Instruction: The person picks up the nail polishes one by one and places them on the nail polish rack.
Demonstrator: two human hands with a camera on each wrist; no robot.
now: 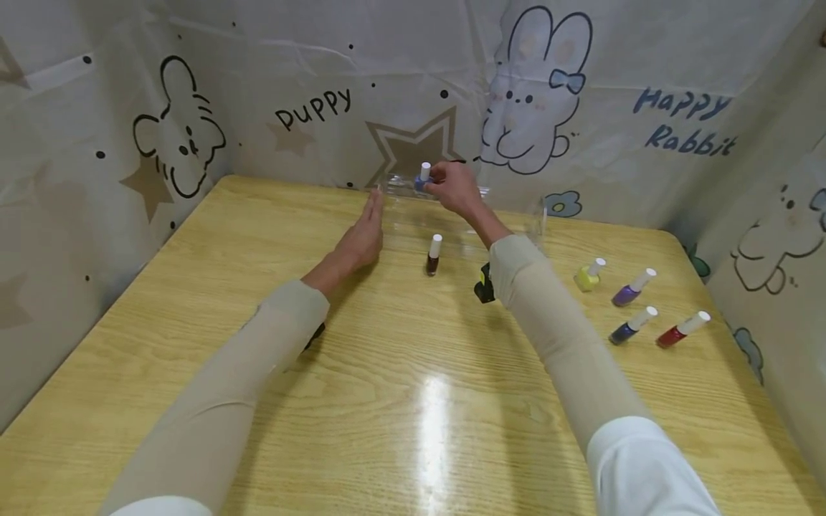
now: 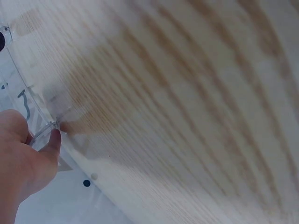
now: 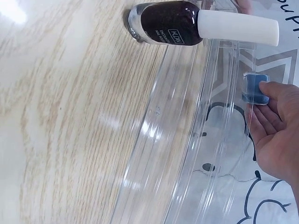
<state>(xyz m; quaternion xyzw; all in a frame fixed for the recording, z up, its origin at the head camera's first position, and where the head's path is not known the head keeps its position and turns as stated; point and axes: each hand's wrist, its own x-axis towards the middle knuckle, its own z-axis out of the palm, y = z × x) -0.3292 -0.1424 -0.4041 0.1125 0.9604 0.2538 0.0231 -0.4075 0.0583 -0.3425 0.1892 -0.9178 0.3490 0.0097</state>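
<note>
A clear tiered rack (image 3: 154, 121) stands along the table's back edge. My left hand (image 1: 361, 240) is at its left end; in the left wrist view, the fingers (image 2: 54, 140) pinch the clear corner. Over the rack's top tier, my right hand (image 1: 454, 188) holds a blue nail polish bottle (image 3: 255, 88) upright by its glass body, the white cap showing above the fingers in the head view. A dark nail polish bottle (image 1: 433, 256) with a white cap stands on the table in front of the rack. It looms large in the right wrist view.
To the right, yellow (image 1: 587, 277), purple (image 1: 627, 294), dark blue (image 1: 623, 332) and red (image 1: 671, 337) nail polish bottles stand on the wooden table (image 1: 374, 401). A patterned cloth (image 1: 310, 64) hangs right behind the rack. A small black device (image 1: 484, 285) shows by the right sleeve.
</note>
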